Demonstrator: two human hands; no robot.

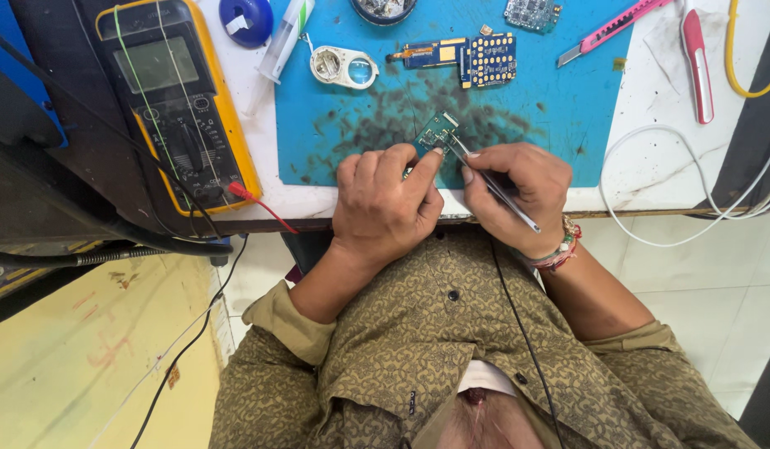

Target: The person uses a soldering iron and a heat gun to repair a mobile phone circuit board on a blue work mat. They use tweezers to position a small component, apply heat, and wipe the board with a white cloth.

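The small green circuit board (437,133) is roughly square, lying tilted on the blue work mat (568,125), with a pale metal part at its far corner and tiny components too small to tell apart. It sits near the mat's front edge, on a dark sooty stain that spreads across the mat's middle.

The left hand (385,204) is curled closed, its forefinger stretched out to press on the board's near edge from about 7 o'clock. The right hand (514,195) pinches a pair of metal tweezers (493,187) in a pen grip; the tips touch the board from 4 o'clock and the back end points toward the wrist.

At 12 to 1 o'clock from the board lies a blue keypad circuit board (472,58), well apart; at 11 o'clock a round loupe (345,66). A yellow multimeter (175,100) stands far off at 9 o'clock, beyond the mat's left edge. A pink utility knife (609,29) lies at 2 o'clock. The mat to the board's right, toward 3 o'clock, is bare as far as its edge. The table's front edge runs just under both hands.
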